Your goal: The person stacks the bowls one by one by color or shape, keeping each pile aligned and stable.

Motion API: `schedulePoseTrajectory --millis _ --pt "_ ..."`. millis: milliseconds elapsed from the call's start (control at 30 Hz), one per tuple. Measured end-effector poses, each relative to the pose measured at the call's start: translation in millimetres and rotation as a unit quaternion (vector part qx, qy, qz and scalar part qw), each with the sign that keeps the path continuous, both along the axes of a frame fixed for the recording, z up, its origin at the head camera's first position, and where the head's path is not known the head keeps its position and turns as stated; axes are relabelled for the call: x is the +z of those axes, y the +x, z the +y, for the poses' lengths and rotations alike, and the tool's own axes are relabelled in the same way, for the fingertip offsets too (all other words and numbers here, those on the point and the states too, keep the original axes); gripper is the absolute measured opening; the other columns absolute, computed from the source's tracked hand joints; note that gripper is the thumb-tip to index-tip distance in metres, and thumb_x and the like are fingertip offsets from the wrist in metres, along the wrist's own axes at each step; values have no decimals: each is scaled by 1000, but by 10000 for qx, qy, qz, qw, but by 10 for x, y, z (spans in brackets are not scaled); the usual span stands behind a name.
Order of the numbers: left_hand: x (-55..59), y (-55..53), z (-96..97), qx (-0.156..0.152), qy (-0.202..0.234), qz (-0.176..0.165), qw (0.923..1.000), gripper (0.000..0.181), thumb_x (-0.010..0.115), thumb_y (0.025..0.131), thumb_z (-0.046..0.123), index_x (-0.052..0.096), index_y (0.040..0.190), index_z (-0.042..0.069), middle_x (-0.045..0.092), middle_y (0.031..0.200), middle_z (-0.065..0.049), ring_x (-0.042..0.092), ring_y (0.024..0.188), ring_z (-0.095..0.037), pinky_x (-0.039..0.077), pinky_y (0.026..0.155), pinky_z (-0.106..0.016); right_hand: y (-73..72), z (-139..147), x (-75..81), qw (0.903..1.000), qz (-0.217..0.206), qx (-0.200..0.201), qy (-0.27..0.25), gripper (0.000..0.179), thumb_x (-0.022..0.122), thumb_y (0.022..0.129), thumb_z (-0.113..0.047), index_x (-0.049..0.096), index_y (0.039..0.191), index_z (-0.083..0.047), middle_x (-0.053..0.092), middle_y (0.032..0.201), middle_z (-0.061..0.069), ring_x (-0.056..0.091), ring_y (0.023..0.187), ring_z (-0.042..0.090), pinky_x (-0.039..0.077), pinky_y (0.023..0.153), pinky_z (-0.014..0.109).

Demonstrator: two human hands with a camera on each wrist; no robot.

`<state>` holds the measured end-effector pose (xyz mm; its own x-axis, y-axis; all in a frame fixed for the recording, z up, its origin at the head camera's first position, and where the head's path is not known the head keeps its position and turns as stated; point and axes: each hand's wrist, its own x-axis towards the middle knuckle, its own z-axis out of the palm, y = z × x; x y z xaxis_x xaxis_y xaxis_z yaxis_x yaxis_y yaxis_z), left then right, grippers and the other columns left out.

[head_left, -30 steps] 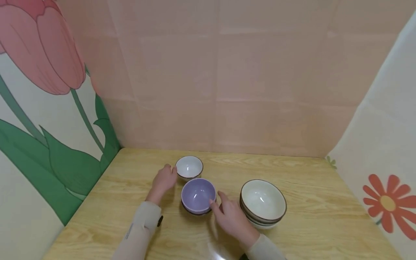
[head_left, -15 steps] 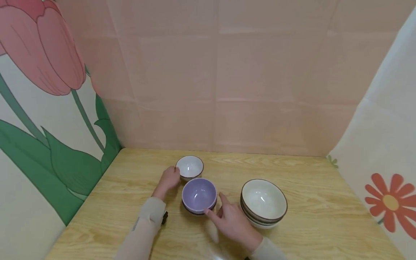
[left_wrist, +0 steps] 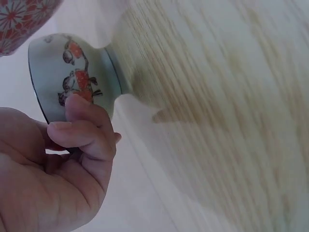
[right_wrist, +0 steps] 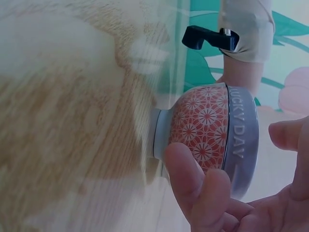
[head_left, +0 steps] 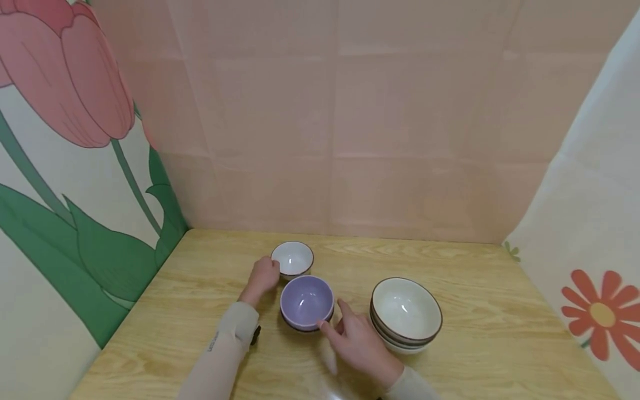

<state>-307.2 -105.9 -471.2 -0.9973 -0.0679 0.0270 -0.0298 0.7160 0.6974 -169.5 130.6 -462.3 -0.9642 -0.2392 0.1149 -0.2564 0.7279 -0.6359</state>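
Observation:
A small white bowl [head_left: 292, 256] with a brown rim stands at the back; its outside has a red and dark painted pattern in the left wrist view. My left hand [head_left: 263, 276] pinches this bowl's left rim between thumb and curled fingers [left_wrist: 89, 130]. Just in front sits a purple bowl [head_left: 306, 300], marked LUCKY DAY, nested in a red flower-patterned bowl [right_wrist: 200, 121]. My right hand [head_left: 357, 339] is spread at the right of this pair. In the right wrist view its thumb [right_wrist: 287, 134] stands apart from the purple rim, and its fingertips are close to the red bowl.
A stack of larger cream bowls [head_left: 406, 308] with brown rims stands right of my right hand. The wooden table [head_left: 465, 355] ends at a pink cloth backdrop [head_left: 330, 139], with a tulip-print cloth [head_left: 90, 83] on the left and a flower-print cloth [head_left: 565, 222] on the right.
My left hand has moved slightly right, its fingers curling onto the white bowl's rim. My right thumb has shifted down and left along the purple bowl's near edge. The bowls look almost unmoved.

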Motion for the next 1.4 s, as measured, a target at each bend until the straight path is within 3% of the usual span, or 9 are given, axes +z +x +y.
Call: schedulePoseTrajectory --millis 400,633,800,1067,1167,1400 --pt "-6 26 -24 -23 -17 -150 9999 31 42 99 12 56 74 0 59 77 -17 58 73 -28 53 68 -41 -6 -8 -5 10000 8 -50 7 85 56 96 -58 44 141 13 57 64 -14 52 58 -1 47 61 24" --pt "-25 74 -71 27 -167 75 9998 30 44 97 11 59 80 -7 62 83 -24 61 79 -33 54 78 -49 -3 -5 -9 10000 75 -56 18 84 56 96 -58 45 140 13 56 63 -14 52 58 -1 48 61 24" --pt "2 133 -108 50 -87 189 9998 28 44 97 12 58 79 -6 62 81 -21 59 76 -31 53 75 -48 0 2 8 10000 62 -71 -31 82 57 96 -55 45 140 14 57 64 -13 52 57 0 48 60 24" --pt "174 288 -152 -18 105 269 9996 31 41 98 12 61 87 -9 62 83 -21 58 74 -30 53 71 -45 10 3 3 9999 70 -56 -62 84 56 97 -56 45 139 14 57 63 -14 51 57 -1 47 60 24" --pt "242 349 -184 -28 176 341 9993 31 40 99 12 61 91 -10 61 81 -19 57 71 -28 52 64 -40 9 -1 2 9999 90 -71 -65 83 56 97 -56 45 139 15 56 63 -14 51 57 -2 47 60 24" --pt "426 482 -214 -115 392 496 9979 28 38 99 10 58 83 -3 55 70 -10 50 59 -20 43 51 -30 -11 -8 -4 9998 152 -58 -86 82 54 97 -57 46 139 13 58 64 -14 52 57 -2 47 60 24"
